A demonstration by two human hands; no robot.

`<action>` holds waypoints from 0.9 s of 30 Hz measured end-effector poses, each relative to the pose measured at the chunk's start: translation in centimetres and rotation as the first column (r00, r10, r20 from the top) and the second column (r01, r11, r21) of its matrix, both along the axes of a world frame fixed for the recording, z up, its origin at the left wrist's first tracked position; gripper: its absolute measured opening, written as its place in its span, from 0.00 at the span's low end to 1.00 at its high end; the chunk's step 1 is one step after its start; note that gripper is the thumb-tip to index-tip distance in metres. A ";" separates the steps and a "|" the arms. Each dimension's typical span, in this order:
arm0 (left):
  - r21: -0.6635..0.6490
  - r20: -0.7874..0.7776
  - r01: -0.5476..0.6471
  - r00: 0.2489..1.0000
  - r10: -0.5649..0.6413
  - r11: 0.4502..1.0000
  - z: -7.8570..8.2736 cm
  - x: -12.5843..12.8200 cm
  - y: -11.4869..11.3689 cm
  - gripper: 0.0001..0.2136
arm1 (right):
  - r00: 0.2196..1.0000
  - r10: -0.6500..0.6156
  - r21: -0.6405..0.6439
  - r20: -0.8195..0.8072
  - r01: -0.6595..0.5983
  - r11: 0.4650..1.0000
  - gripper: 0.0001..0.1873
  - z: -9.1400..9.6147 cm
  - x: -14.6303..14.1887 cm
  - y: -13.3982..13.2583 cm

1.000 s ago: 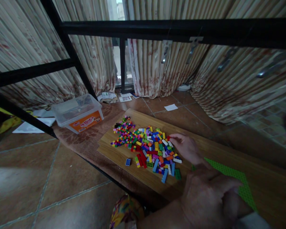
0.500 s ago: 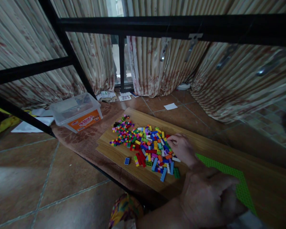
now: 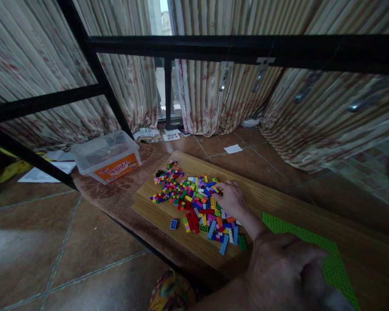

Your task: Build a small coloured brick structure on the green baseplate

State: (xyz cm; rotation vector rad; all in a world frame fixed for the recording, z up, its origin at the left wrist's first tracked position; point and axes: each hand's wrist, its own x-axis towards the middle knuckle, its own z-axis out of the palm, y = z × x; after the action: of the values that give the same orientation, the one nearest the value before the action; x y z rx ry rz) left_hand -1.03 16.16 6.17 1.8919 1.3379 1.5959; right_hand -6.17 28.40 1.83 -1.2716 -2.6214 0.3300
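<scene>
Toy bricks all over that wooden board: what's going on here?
A person's right hand reaches into the spread of toy bricks on the wooden board; whether the fingers hold one can't be made out. The left hand is in front of the right forearm, partly hiding the green plate. One blue brick lies apart from the pile, and a clear box stands beyond.

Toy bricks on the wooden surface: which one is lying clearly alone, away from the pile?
The small blue brick, left of the long red bricks in the picture: bare wood surrounds it, whereas the others crowd together.
</scene>
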 end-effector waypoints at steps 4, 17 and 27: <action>0.011 0.060 -0.008 0.998 0.007 1.000 0.1 -0.3 -0.1 0.11 | 1.000 -0.005 -0.035 0.005 0.005 0.999 0.13 0.0 -0.4 0.4; -0.128 0.357 -0.147 0.916 0.184 0.981 1.9 -2.4 0.2 0.11 | 0.942 0.076 0.022 -0.326 -0.073 0.997 0.04 -1.2 2.3 -0.5; -0.171 0.364 -0.147 0.909 0.201 0.974 2.1 -2.2 0.3 0.11 | 0.916 0.138 -0.039 -0.377 -0.164 0.986 0.05 -1.4 2.0 -0.8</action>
State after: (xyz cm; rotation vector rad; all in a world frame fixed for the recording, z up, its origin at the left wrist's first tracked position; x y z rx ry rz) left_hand -3.23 16.42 8.25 1.3234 1.4295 1.7876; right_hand -4.22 27.57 0.46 -0.9149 -2.3971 0.6281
